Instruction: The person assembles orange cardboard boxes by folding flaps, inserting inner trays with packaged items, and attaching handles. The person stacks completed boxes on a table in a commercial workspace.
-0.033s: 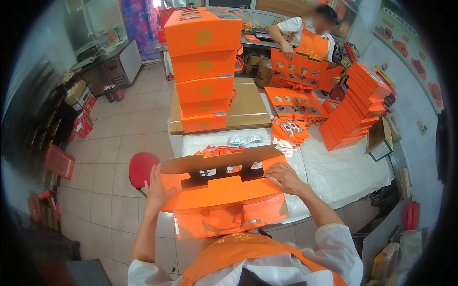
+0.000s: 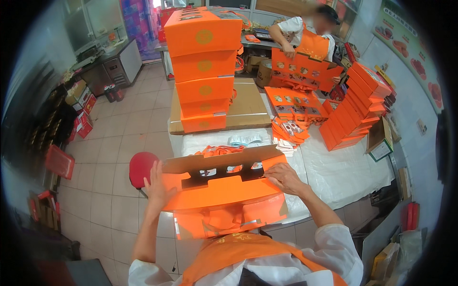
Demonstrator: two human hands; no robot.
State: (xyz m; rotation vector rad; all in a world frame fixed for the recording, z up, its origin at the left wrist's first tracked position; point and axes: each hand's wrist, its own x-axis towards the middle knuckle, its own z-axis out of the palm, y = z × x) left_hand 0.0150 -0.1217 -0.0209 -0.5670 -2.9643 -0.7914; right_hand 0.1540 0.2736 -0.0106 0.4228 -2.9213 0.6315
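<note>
In front of me an orange cardboard gift box (image 2: 224,194) lies part folded, its brown inside and a row of cut-out windows showing. My left hand (image 2: 160,187) rests against the box's left end, fingers spread and pointing away from me. At the right end, my right hand (image 2: 285,178) has its fingers bent and pinched on the edge of a flap. Below the box's front panel, another printed orange part (image 2: 229,223) hangs towards my apron; whether it is joined to the box I cannot tell. Just beyond the box lies a heap of orange ribbon-like strips (image 2: 217,151).
A tall stack of orange boxes (image 2: 204,62) stands on flat brown cardboard (image 2: 248,107). Across the white-covered table (image 2: 341,164), a co-worker (image 2: 310,40) holds an orange printed sheet (image 2: 305,70). More folded boxes (image 2: 350,114) lean at the right. A red stool (image 2: 142,168) stands left.
My left hand and the left end of the box have shifted very slightly to the right. My right hand looks the same.
</note>
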